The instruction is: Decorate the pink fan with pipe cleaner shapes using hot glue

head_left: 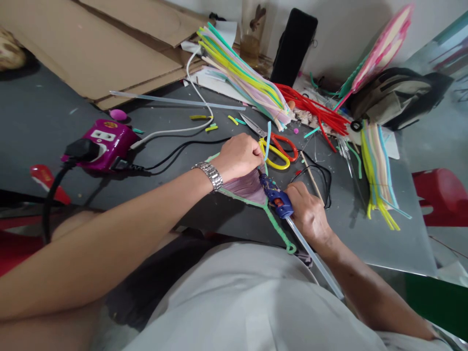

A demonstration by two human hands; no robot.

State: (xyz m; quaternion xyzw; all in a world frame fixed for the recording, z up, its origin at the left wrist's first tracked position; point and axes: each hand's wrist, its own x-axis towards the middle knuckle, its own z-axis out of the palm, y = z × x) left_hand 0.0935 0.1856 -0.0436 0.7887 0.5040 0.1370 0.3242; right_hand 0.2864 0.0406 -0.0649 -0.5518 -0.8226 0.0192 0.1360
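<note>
Blue hot-glue gun (276, 196) sits in the right hand's (309, 214) closed fingers, nozzle at the green pipe-cleaner frame (281, 229) edging purple film (244, 187); left hand (237, 157) fingers pinch the frame's top, scissors (278, 152) just beyond.

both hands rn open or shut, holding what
left hand: closed on a purple sheer sheet in a green pipe-cleaner frame
right hand: closed, gripping a blue plastic hot glue gun
</note>
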